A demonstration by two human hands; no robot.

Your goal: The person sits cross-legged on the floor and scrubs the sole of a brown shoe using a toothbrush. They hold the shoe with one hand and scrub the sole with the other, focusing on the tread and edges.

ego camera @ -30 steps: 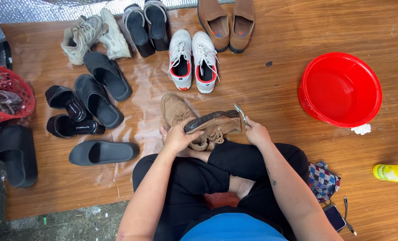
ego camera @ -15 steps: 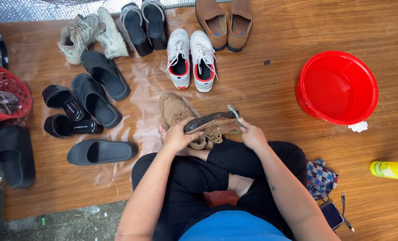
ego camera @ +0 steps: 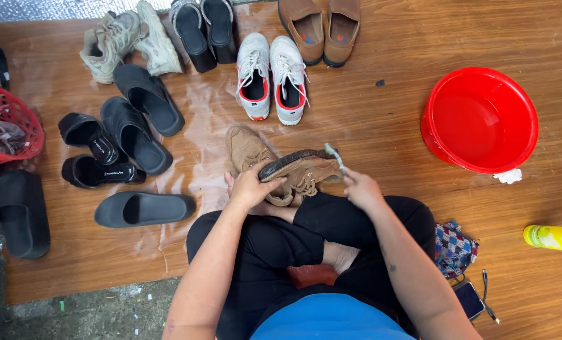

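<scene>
1. The left hand (ego camera: 250, 187) grips a tan lace-up shoe (ego camera: 303, 173) turned on its side, dark sole facing up, fingers wrapped shut around the heel end. The shoe sits just above the person's crossed legs, near picture centre.
2. The right hand (ego camera: 359, 189) pinches a small brush (ego camera: 333, 156) between its closed fingers, the bristle head touching the toe end of the sole at the shoe's 3 o'clock.
3. Compared with a second ago, the brush head has slid a little along the sole edge and the shoe sits slightly flatter; the scrubbing strokes are under way, not finished.
4. The matching tan shoe (ego camera: 244, 148) lies on the wooden floor (ego camera: 388, 126) at 10 o'clock of the held one, touching it.
5. A red basin (ego camera: 479, 119) stands at 2 o'clock, well apart; white sneakers (ego camera: 272, 75) at 12 o'clock; black slides (ego camera: 133, 135) at 9 o'clock.
</scene>
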